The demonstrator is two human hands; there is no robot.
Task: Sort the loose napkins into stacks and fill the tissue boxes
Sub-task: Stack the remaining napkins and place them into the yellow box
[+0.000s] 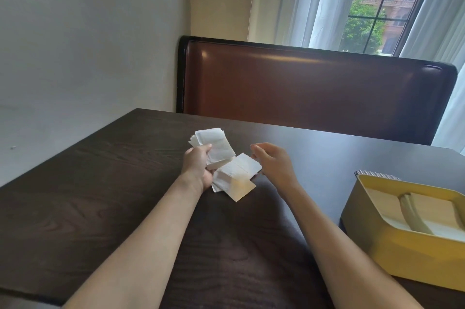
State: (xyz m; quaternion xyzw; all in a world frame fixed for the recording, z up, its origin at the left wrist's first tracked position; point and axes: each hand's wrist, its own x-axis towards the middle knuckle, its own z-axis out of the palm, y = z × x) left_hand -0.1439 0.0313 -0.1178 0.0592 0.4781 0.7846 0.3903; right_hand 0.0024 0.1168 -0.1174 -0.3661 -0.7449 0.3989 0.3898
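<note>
So the left hand (197, 166) was curled round a stack of white napkins (216, 149), thumb on top, holding it up over the dark wooden table (100, 183). Edges of that stack were a bit fanned at the far left corner. Right under and beside it sat a messier pile of loose napkins (236, 175), lying on the table and touching the left palm, with one sheet sticking out toward the camera at an angle.

The right hand (273, 161) had nothing in it, fingers relaxed and only slightly bent, hovering just right of the loose pile. Couldn't tell whether its fingertips actually touched the top sheet.

Over at the right edge of the table was a yellow tissue box (392, 253), open on top, with folded napkins already inside leaning against each other. Something striped (372, 174) peeked out behind the box, couldn't make out what.

Behind the table was a brown leather booth seat (302, 82), and a window (377, 6) with sheer curtains.
</note>
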